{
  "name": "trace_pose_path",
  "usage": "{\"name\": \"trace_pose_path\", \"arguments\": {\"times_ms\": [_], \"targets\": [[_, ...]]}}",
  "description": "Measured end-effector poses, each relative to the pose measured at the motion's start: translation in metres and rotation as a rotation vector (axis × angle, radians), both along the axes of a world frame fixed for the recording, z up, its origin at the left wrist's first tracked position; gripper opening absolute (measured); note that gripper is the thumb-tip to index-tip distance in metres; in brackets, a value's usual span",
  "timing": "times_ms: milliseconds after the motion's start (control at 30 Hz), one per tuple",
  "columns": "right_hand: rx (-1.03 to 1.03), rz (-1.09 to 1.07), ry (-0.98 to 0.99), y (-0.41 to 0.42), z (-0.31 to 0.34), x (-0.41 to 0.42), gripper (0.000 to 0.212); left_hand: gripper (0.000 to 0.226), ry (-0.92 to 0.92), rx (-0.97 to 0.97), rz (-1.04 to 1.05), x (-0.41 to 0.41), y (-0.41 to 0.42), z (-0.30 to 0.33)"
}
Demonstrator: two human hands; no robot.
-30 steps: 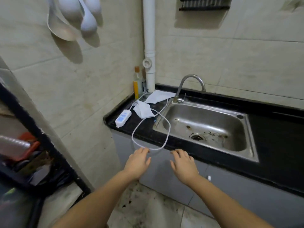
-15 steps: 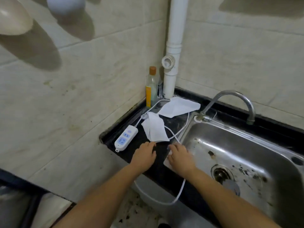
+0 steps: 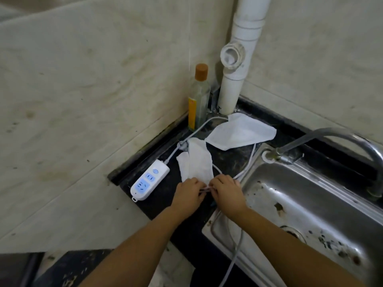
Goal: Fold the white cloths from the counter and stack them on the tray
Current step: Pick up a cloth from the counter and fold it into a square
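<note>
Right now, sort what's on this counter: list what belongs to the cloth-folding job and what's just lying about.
Belongs to the job:
- near white cloth, with the left hand and right hand at its near edge
- far white cloth by the pipe

Just lying about:
- power strip and its cord
- bottle
- sink and faucet

No tray is in view.

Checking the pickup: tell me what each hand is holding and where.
Both the left hand and right hand meet at the near edge of the nearer white cloth. Whether either grip has closed on that edge cannot be told.
</note>
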State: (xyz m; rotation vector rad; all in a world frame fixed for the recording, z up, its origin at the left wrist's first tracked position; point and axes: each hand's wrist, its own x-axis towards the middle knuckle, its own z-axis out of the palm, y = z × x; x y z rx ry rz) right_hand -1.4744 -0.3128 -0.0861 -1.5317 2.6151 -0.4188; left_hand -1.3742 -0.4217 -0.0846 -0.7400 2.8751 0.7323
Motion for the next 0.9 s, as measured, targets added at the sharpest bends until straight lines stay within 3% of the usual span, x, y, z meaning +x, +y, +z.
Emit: {"name": "trace_pose_path", "arguments": {"times_ms": [100,233,400,667,900], "targets": [[-0.116,-0.035,-0.103,-0.003,0.02,0.0,0.006,0.02,0.157,-0.028,0.061,0.001,0.001,0.011],[-0.315,-0.327,-0.414,0.011,0.061,0.004,0.007,0.026,0.338,-0.049,0.078,0.015,-0.003,0.037],[-0.61,-0.537,-0.554,0.051,0.102,0.022,0.009,0.025,0.423,-0.104,0.103,0.055,-0.009,0.061],[-0.841,-0.512,-0.701,0.09,0.149,0.057,0.008,0.011,0.661,0.355,0.364,0.121,0.007,0.13],[-0.79,-0.544,-0.752,0.051,0.166,0.042,0.015,0.013,0.658,0.497,0.561,0.106,-0.008,0.166]]}}
